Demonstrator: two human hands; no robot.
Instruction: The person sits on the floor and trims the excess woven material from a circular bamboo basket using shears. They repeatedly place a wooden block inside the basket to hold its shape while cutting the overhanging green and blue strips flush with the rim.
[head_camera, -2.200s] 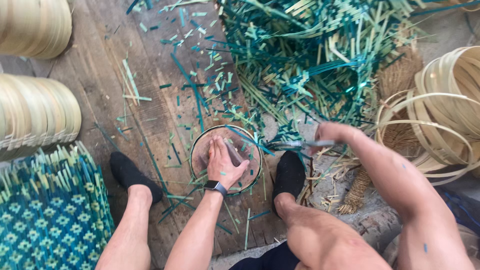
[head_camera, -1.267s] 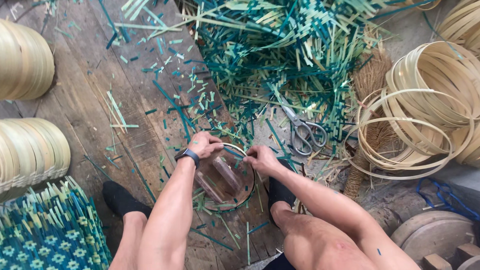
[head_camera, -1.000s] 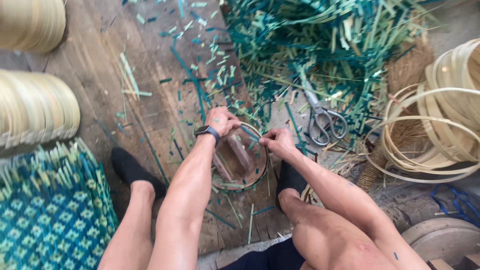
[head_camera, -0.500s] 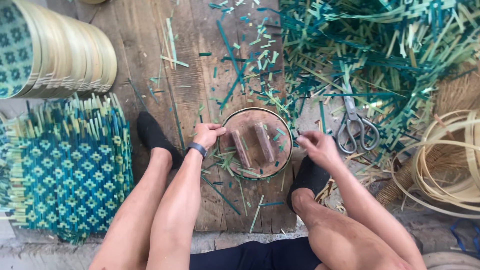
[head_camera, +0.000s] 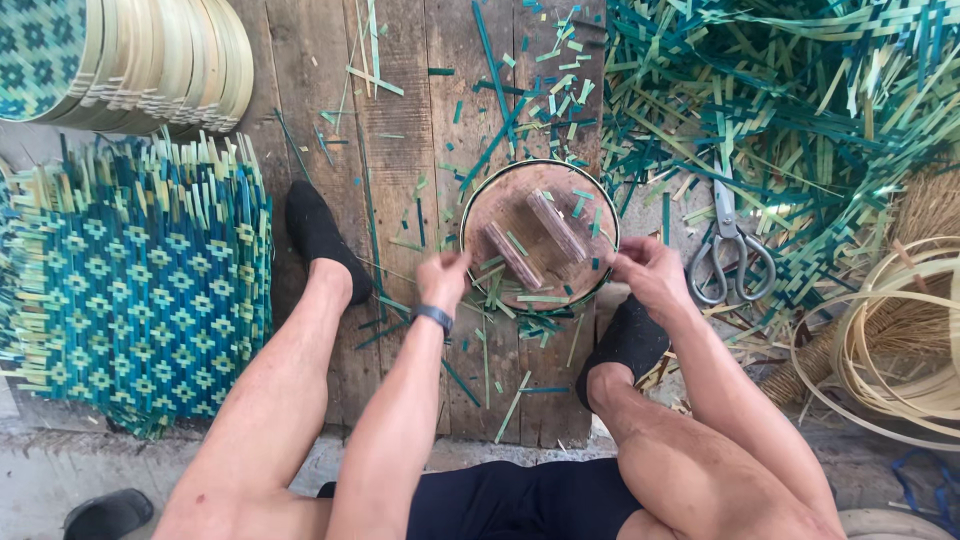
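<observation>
Only the one head view here, looking straight down. Dead center of the frame there's a round wooden form lying flat on the plank floor, with two wooden bars across its face running from upper right to lower left. The left hand is at its lower-left rim, fingers curled and pinching at the edge, though I can't tell if it's the rim or a loose strip they've got. The right hand is at the lower-right rim, fingers bent onto the edge. So the form sits just above and between both hands, about equally near each. Scissors lie right of it, a woven teal mat at left.
</observation>
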